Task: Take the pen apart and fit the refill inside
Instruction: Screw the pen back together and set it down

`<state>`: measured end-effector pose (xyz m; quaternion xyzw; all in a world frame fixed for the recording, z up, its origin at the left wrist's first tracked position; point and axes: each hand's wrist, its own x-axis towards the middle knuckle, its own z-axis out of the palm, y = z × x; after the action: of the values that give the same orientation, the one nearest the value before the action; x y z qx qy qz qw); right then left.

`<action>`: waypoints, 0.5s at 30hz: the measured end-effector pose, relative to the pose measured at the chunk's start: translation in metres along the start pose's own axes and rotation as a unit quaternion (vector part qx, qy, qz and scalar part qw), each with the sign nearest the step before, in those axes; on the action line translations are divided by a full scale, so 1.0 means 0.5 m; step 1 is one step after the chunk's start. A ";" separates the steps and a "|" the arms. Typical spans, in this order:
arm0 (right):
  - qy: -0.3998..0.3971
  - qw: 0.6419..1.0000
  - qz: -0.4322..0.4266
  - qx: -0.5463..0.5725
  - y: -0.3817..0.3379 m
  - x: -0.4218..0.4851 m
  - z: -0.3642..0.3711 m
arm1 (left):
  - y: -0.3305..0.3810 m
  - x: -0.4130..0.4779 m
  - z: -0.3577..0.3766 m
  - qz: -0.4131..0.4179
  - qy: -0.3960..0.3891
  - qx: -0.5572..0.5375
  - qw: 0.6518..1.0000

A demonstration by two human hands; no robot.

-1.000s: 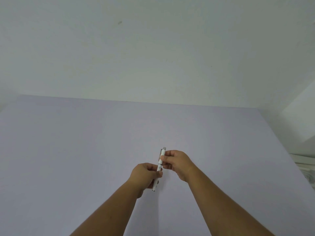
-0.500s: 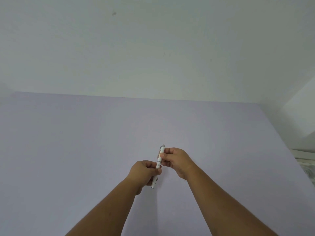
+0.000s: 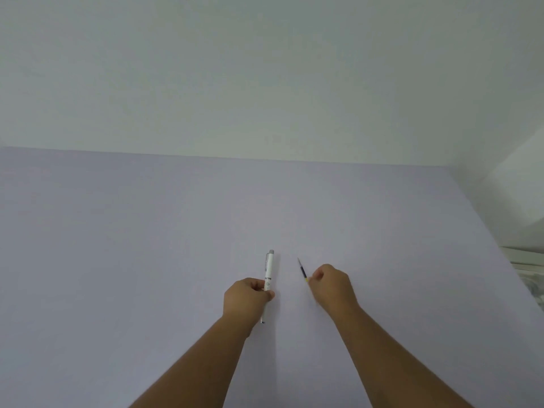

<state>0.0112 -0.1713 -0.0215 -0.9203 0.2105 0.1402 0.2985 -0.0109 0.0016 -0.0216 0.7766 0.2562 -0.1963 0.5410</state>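
My left hand (image 3: 245, 301) grips a white pen (image 3: 269, 270) around its middle; the pen stands nearly upright, grey clicker end up, its tip poking out below my fist. My right hand (image 3: 331, 285) pinches a thin dark refill (image 3: 302, 269) by its lower end, point slanting up and to the left. Pen and refill are apart, a short gap between them, both held above the lilac table (image 3: 117, 260).
A plain pale wall (image 3: 265, 69) rises behind the table's far edge. The table's right edge runs diagonally down the right side, with white objects (image 3: 530, 269) beyond it.
Both hands were together on the pen. Now they have separated: the left keeps the pen, the right has moved rightward and holds the refill.
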 end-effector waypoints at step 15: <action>-0.028 0.999 0.010 0.041 -0.027 -0.043 0.065 | -0.015 0.019 0.026 -0.009 0.038 0.046 0.998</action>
<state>-0.0054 -0.1350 -0.0320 -0.9007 0.2165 0.1604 0.3409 -0.0081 -0.0066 -0.0371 0.8056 0.2742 -0.1827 0.4925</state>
